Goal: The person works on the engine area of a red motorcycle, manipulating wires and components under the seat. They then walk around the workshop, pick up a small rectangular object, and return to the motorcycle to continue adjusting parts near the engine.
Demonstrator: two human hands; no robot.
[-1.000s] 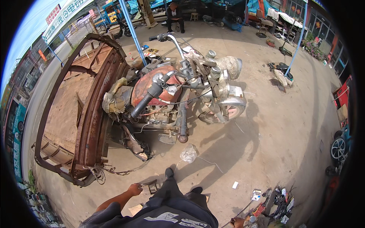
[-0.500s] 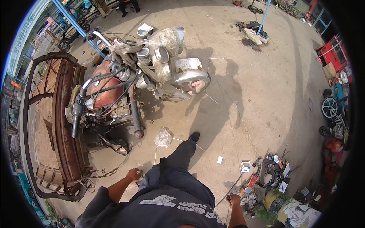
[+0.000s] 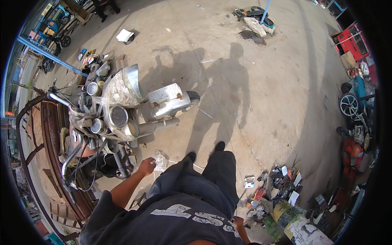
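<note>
My left hand [image 3: 147, 166] is closed, with a small pale bit at its fingertips that I cannot make out. Behind it on the concrete lies a crumpled clear plastic bag [image 3: 161, 160]. Beyond and to the left stands an old cargo motorcycle, its silver front fender [image 3: 173, 107] pointing right and its handlebar [image 3: 70, 157] turned toward me. Dusty plastic wraps its headlamps and windscreen [image 3: 131, 79]. Down by my right hip, my right hand [image 3: 239, 223] is partly hidden by my shirt, and its fingers do not show clearly.
A rusty cargo bed [image 3: 53, 126] fills the left side. Scrap parts [image 3: 281, 179] and a yellow-and-white cylinder [image 3: 300, 228] lie at the lower right. Farther off are a blue pole [image 3: 265, 11], stone blocks [image 3: 255, 26] and a red cabinet [image 3: 352, 44]. Part of another person [image 3: 105, 7] shows far left.
I have stepped forward alongside the motorcycle, which now sits lower and farther left in view. My left hand is raised near the plastic bag. My right hand has drawn back toward my hip.
</note>
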